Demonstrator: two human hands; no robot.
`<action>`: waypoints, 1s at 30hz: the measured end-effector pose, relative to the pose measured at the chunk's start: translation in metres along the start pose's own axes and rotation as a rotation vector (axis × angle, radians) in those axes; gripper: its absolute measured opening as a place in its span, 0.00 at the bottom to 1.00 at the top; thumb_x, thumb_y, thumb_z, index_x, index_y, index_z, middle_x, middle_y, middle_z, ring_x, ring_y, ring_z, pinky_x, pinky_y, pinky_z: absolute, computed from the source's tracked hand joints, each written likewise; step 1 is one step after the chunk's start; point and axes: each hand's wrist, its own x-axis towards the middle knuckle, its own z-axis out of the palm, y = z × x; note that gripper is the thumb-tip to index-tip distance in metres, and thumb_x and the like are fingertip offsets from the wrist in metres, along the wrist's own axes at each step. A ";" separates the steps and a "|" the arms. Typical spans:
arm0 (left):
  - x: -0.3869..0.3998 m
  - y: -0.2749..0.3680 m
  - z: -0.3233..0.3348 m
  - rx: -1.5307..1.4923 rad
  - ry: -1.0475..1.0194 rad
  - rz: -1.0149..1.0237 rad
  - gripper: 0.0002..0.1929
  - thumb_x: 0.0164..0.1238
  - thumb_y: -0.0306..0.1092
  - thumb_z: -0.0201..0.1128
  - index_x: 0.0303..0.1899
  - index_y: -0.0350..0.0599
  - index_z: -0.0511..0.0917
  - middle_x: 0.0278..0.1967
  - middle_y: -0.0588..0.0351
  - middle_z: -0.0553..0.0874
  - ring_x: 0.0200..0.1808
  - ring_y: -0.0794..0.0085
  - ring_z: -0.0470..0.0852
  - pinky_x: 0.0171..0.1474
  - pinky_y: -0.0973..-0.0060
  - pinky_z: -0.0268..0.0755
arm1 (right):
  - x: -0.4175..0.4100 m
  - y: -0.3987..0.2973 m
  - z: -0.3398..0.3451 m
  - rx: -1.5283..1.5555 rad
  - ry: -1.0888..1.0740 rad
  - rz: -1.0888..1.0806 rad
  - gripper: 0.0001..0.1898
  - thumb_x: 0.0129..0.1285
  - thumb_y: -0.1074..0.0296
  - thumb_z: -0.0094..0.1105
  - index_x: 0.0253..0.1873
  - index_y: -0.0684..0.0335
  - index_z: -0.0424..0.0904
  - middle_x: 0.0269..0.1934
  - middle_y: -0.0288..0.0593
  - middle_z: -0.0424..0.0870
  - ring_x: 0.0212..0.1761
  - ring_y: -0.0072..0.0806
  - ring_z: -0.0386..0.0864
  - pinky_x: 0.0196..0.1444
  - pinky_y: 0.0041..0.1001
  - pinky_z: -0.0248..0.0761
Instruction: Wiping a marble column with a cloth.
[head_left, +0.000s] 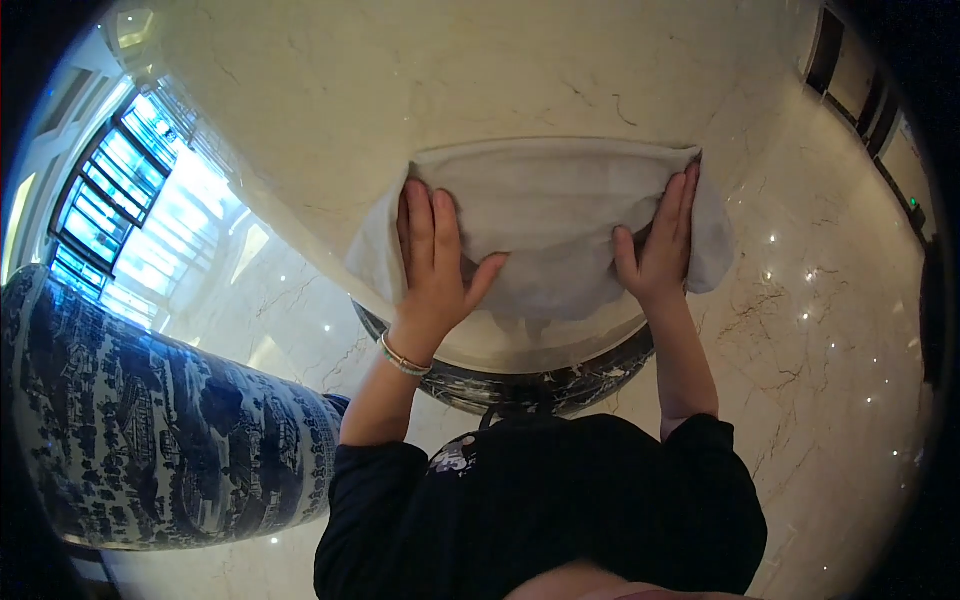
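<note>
A pale grey cloth lies spread over the edge of a glossy cream marble surface. My left hand rests flat on the cloth's left part, its thumb pointing inward. On the right part, my right hand presses down with the thumb apart from the fingers. The cloth's two side ends fold up around the outer edges of my hands and hang outward. Neither hand is closed on the cloth.
A large blue-and-white porcelain vase stands at the left. Below the cream surface is a curved dark marble base. Polished marble floor lies to the right, and bright windows show at the upper left.
</note>
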 end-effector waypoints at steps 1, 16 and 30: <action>-0.004 -0.002 0.003 -0.007 -0.002 0.003 0.42 0.47 0.52 0.58 0.57 0.30 0.51 0.59 0.32 0.49 0.61 0.42 0.46 0.61 0.56 0.38 | -0.001 0.000 0.001 0.021 0.004 0.014 0.39 0.49 0.63 0.52 0.60 0.75 0.41 0.60 0.68 0.42 0.63 0.55 0.43 0.61 0.37 0.41; 0.102 0.004 -0.023 -0.047 0.218 0.222 0.42 0.45 0.47 0.61 0.59 0.34 0.49 0.60 0.37 0.49 0.61 0.44 0.47 0.60 0.57 0.40 | 0.102 0.005 -0.033 -0.118 0.202 -0.035 0.39 0.48 0.57 0.50 0.61 0.70 0.44 0.61 0.59 0.47 0.64 0.47 0.45 0.63 0.34 0.39; 0.047 0.065 0.028 -0.043 0.113 -0.033 0.45 0.46 0.48 0.60 0.60 0.34 0.45 0.60 0.34 0.44 0.62 0.44 0.39 0.61 0.57 0.30 | 0.021 0.068 -0.033 0.052 0.023 0.006 0.38 0.49 0.58 0.56 0.60 0.70 0.48 0.61 0.62 0.45 0.63 0.51 0.46 0.61 0.36 0.43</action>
